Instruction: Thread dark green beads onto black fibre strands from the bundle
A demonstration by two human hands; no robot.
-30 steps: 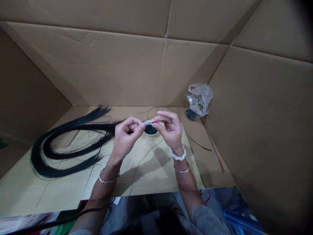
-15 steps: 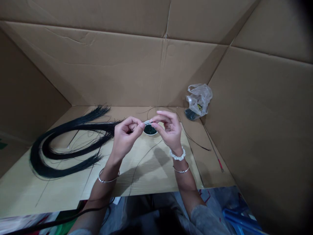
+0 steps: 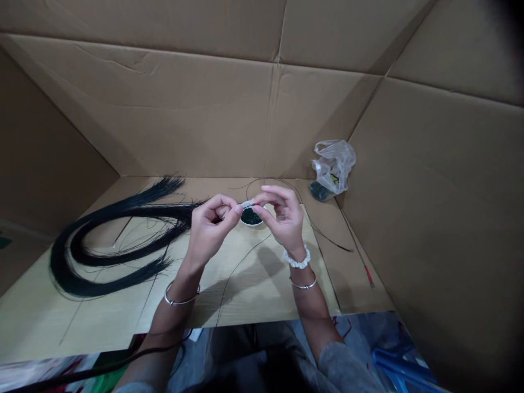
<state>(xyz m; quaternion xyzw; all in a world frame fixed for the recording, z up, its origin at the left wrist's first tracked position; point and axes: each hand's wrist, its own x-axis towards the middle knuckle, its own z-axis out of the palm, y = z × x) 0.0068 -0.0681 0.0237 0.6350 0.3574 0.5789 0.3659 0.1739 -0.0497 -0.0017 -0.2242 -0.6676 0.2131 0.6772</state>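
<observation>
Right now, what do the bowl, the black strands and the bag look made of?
The bowl looks like white glazed ceramic, judging by its smooth, glossy rim, though plastic is possible. The strands are thin, springy-looking, shiny black fibres, perhaps horsehair or nylon; I can't tell which. The bag is thin, clear, crinkled plastic.

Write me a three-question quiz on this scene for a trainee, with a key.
1. Which wrist, left or right, wears the white beaded bracelet?
2. True or false: the small white bowl of dark green beads sits beneath the pinched fingers of the left hand and right hand.
3. Fill in the blank: the long black strands lie looped on the tabletop to the ___ of the hands.

Key: 1. right; 2. true; 3. left.
</observation>
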